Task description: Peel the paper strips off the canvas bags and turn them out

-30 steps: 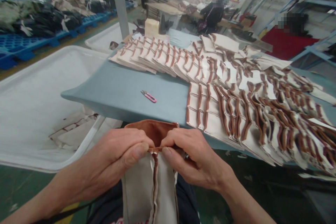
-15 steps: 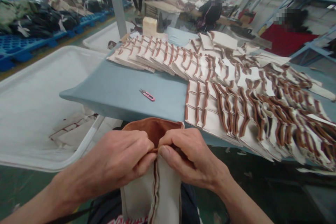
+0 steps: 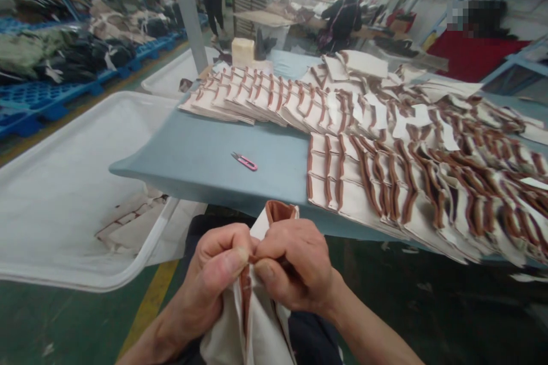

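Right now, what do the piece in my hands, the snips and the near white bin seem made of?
The piece: soft-looking, matte cream and brown, fabric or leather; it folds and creases. The snips: thin grey blades, probably metal; pink handle, maybe plastic or painted metal. The bin: likely moulded plastic, given its smooth walls and rounded rim.

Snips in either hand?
No, the snips lie on the table; left hand and right hand both pinch the cream piece.
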### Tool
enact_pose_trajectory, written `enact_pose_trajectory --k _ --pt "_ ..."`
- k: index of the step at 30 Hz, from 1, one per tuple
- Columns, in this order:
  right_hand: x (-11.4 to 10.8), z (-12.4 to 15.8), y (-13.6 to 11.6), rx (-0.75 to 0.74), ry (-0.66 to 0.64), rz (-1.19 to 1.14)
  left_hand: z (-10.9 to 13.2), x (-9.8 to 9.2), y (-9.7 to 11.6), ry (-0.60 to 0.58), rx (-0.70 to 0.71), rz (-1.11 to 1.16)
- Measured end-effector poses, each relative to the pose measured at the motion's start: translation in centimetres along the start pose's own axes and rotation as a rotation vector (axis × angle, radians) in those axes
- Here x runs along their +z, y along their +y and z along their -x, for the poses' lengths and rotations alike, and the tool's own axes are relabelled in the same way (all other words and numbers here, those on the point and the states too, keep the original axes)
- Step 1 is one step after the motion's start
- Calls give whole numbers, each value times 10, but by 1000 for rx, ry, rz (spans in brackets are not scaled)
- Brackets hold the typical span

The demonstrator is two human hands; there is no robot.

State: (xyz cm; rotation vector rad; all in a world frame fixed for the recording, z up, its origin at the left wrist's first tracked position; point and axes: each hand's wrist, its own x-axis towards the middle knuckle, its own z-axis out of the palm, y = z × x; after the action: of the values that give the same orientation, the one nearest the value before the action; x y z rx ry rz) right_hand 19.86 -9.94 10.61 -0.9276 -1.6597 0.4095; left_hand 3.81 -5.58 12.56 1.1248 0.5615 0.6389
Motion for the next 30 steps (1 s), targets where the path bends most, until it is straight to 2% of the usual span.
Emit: enact_pose_trajectory --k 3,8,10,13,17,21,24,27,30 --pt "-6 -5 2 92 -61 -98 -3 -2 -2 -27 52 30" --pt "-35 -19 9 186 -219 -99 -3 -23 7 -78 232 -132" --pt "-46 -17 16 222 -235 -50 -3 -32 12 -63 286 -114" --pt "-54 -8 22 223 -192 22 -2 -47 19 -5 358 -132" --pt "-62 -4 7 236 -154 -47 -5 -70 30 11 427 -450" --pt "-77 -22 -20 372 -182 -172 -19 -89 46 -149 572 -737" --pt "-84 -36 -31 506 -228 -219 -30 -85 56 -278 515 -818" --pt "-82 -42 -32 576 -296 -290 -38 -66 60 -355 433 -829" --pt "-76 -42 -27 614 -331 -320 -42 -46 59 -383 363 -795"
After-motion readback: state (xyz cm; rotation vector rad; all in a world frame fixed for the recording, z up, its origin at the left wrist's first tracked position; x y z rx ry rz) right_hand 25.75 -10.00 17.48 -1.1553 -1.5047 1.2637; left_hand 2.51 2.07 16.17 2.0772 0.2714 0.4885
